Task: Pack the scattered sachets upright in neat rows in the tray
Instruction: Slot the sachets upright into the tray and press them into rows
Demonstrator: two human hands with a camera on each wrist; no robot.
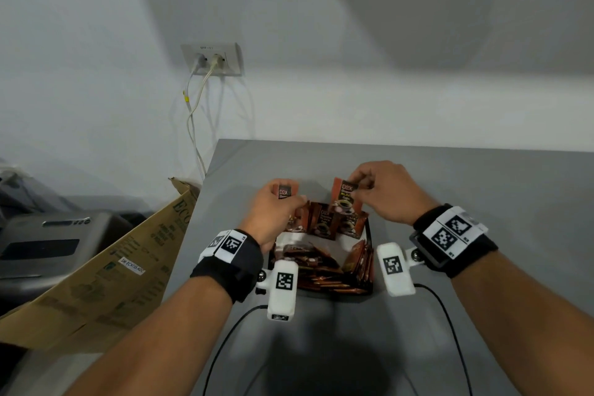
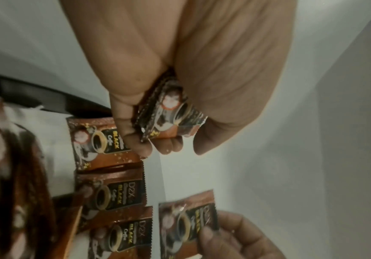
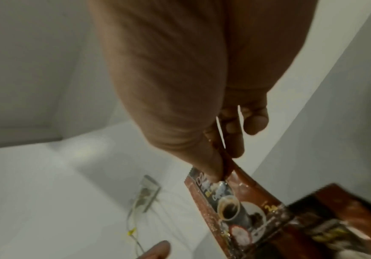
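Observation:
A black tray (image 1: pixel 369 236) sits on the grey table between my wrists, with several brown coffee sachets in it. Some sachets (image 1: pixel 323 223) stand upright along its far side; others (image 1: pixel 318 270) lie flat or lean nearer me. My left hand (image 1: pixel 276 209) grips a sachet (image 1: pixel 284 191) above the tray's far left corner; the left wrist view shows more than one sachet (image 2: pixel 169 115) curled in its fingers. My right hand (image 1: pixel 382 190) pinches the top edge of another sachet (image 1: pixel 345 196) held upright over the far row, its face showing in the right wrist view as the pinched sachet (image 3: pixel 235 208).
The grey table (image 1: pixel 482 202) extends right and toward me. A cardboard box flap (image 1: pixel 106 280) leans at the table's left edge, beside a grey machine (image 1: pixel 48 244). A wall socket (image 1: pixel 213 59) with white cables hangs behind. Black wrist-camera cables (image 1: pixel 450 325) trail over the near table.

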